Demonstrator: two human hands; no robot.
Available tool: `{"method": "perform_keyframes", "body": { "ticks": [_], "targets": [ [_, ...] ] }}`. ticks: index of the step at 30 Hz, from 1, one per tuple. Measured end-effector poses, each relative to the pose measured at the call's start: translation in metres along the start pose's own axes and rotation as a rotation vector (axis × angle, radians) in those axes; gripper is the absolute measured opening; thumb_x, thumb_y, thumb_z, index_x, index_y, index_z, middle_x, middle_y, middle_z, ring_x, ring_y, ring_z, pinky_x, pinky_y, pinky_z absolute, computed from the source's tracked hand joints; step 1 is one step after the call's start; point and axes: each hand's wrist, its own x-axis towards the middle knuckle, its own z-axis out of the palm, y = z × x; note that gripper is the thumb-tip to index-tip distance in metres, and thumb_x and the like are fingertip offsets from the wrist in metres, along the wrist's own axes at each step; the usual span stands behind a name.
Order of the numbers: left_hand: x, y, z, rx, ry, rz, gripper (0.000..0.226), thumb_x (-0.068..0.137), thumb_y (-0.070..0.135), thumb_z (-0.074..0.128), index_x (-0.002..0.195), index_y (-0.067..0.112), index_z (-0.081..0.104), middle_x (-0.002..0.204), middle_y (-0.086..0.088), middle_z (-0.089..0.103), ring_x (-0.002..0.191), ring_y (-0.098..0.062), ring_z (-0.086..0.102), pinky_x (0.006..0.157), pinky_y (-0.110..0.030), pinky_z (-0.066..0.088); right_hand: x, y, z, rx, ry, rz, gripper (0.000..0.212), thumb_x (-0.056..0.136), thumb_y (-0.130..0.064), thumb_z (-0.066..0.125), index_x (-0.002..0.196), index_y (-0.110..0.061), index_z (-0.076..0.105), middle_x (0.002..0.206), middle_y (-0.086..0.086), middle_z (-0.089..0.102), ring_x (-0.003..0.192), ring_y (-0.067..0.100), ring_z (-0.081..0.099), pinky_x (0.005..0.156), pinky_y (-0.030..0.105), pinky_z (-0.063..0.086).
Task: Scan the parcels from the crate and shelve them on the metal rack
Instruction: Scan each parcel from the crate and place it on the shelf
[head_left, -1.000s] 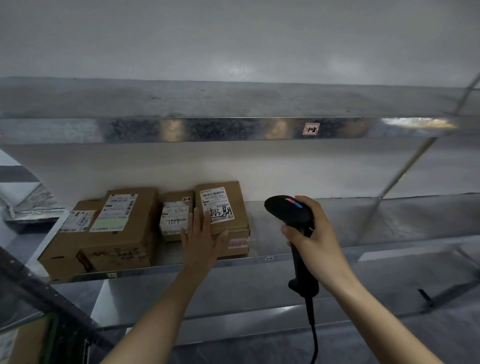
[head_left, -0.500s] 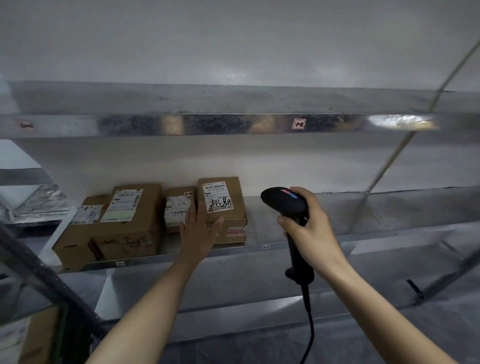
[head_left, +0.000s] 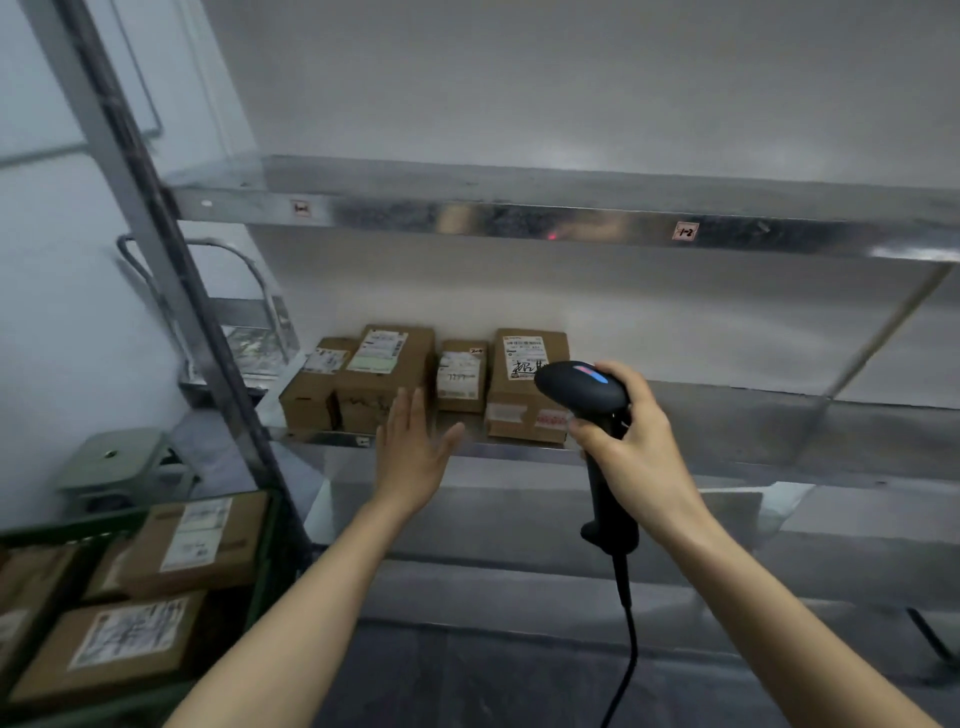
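Several brown cardboard parcels with white labels stand in a row on the middle shelf (head_left: 727, 441) of the metal rack; the rightmost parcel (head_left: 524, 395) carries handwriting. My left hand (head_left: 413, 452) hovers flat and empty in front of the shelf edge, apart from the parcels. My right hand (head_left: 631, 441) grips the handle of a black corded barcode scanner (head_left: 579, 387), its head in front of the rightmost parcel. At the lower left a green crate (head_left: 270, 561) holds more labelled parcels (head_left: 192, 545).
The rack's upper shelf (head_left: 519, 218) bears small red tags and a red light spot. A slanted rack post (head_left: 171, 270) stands left. Behind it are a green stool (head_left: 119, 462) and a metal trolley frame (head_left: 244, 312). The scanner cable hangs down.
My left hand has pulled back off the rightmost parcel and now hovers clear of the shelf. The view has swung left and down, bringing the crate into sight. The scanner stays in my right hand.
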Motion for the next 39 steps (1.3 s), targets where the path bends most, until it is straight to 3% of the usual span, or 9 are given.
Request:
{"method": "perform_keyframes", "body": {
  "ticks": [5, 10, 13, 23, 29, 33, 39],
  "targets": [
    [-0.036, -0.036, -0.044, 0.028, 0.005, -0.079, 0.093, 0.082, 0.077, 0.022, 0.153, 0.020, 0.002, 0.161, 0.000, -0.005, 0.147, -0.017, -0.002, 0.118, -0.047, 0.005, -0.015, -0.015, 0.033, 0.004, -0.072, -0.029, 0.051, 0.084, -0.008, 0.068, 0.124, -0.034, 0.050, 0.110, -0.015, 0.061, 0.095, 0.005, 0.058, 0.090, 0.031, 0.049],
    [-0.069, -0.080, -0.090, 0.048, 0.062, -0.159, 0.101, 0.075, 0.084, 0.014, 0.153, 0.021, 0.004, 0.161, -0.002, 0.000, 0.148, -0.020, 0.003, 0.118, -0.052, 0.010, -0.030, -0.035, 0.073, 0.020, -0.185, -0.075, 0.053, 0.085, -0.007, 0.067, 0.119, -0.043, 0.048, 0.100, -0.033, 0.058, 0.088, -0.005, 0.058, 0.083, 0.027, 0.051],
    [-0.087, -0.107, -0.115, 0.060, 0.114, -0.185, 0.101, 0.075, 0.084, 0.013, 0.153, 0.021, 0.007, 0.161, -0.003, 0.007, 0.147, -0.021, 0.007, 0.116, -0.054, 0.017, -0.039, -0.047, 0.100, 0.019, -0.238, -0.080, 0.053, 0.086, -0.008, 0.065, 0.122, -0.043, 0.047, 0.107, -0.021, 0.059, 0.085, 0.002, 0.060, 0.078, 0.028, 0.053],
    [-0.166, -0.224, -0.206, 0.092, 0.121, -0.378, 0.086, 0.086, 0.069, 0.024, 0.153, 0.021, 0.001, 0.161, -0.003, -0.005, 0.148, -0.018, -0.004, 0.116, -0.047, -0.002, -0.088, -0.091, 0.221, 0.067, -0.363, -0.083, 0.051, 0.086, -0.009, 0.065, 0.122, -0.041, 0.047, 0.104, -0.017, 0.060, 0.077, 0.004, 0.061, 0.074, 0.031, 0.054],
    [-0.209, -0.287, -0.253, 0.116, 0.092, -0.445, 0.086, 0.086, 0.069, 0.025, 0.153, 0.022, 0.000, 0.161, -0.001, -0.008, 0.147, -0.017, -0.006, 0.117, -0.046, -0.002, -0.117, -0.110, 0.286, 0.100, -0.396, -0.073, 0.050, 0.086, -0.008, 0.064, 0.122, -0.039, 0.048, 0.106, -0.016, 0.059, 0.083, 0.008, 0.060, 0.076, 0.029, 0.051],
    [-0.224, -0.318, -0.274, 0.130, 0.080, -0.471, 0.090, 0.082, 0.074, 0.021, 0.153, 0.023, 0.000, 0.161, -0.001, -0.007, 0.148, -0.018, -0.004, 0.117, -0.046, 0.001, -0.130, -0.120, 0.319, 0.105, -0.432, -0.065, 0.050, 0.088, -0.008, 0.063, 0.122, -0.042, 0.047, 0.109, -0.011, 0.059, 0.076, 0.007, 0.062, 0.065, 0.023, 0.053],
    [-0.236, -0.350, -0.286, 0.128, 0.074, -0.503, 0.092, 0.079, 0.077, 0.017, 0.153, 0.025, -0.002, 0.161, 0.000, -0.007, 0.147, -0.017, -0.003, 0.117, -0.045, 0.001, -0.133, -0.124, 0.351, 0.098, -0.461, -0.057, 0.049, 0.088, -0.012, 0.065, 0.121, -0.043, 0.047, 0.107, -0.015, 0.058, 0.080, 0.004, 0.061, 0.072, 0.025, 0.052]
  ]
}}
